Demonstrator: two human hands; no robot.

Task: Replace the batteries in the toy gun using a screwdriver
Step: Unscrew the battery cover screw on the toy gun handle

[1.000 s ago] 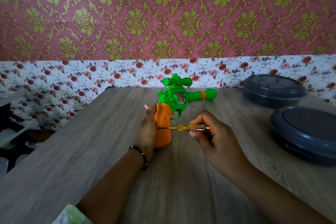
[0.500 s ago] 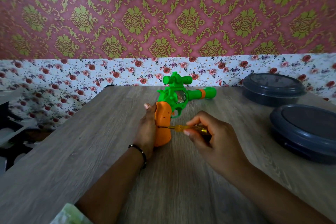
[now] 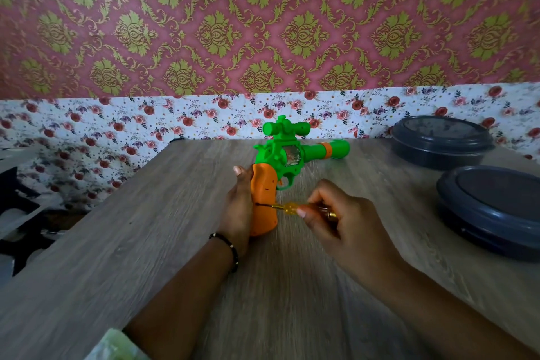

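A green toy gun with an orange grip stands on the wooden table, barrel pointing right. My left hand holds the orange grip from its left side, thumb up along it. A small screwdriver with a clear yellow handle lies level, its tip against the left edge of the grip. My right hand pinches that handle with thumb and fingers. The screw itself is too small to make out.
Two dark grey round lidded containers sit on the right, one at the back and one nearer. The wall with floral paper runs behind the table's far edge. White and black objects lie off the table's left side.
The right hand's fingers have shifted a little on the screwdriver handle. The gun and left hand have stayed put.
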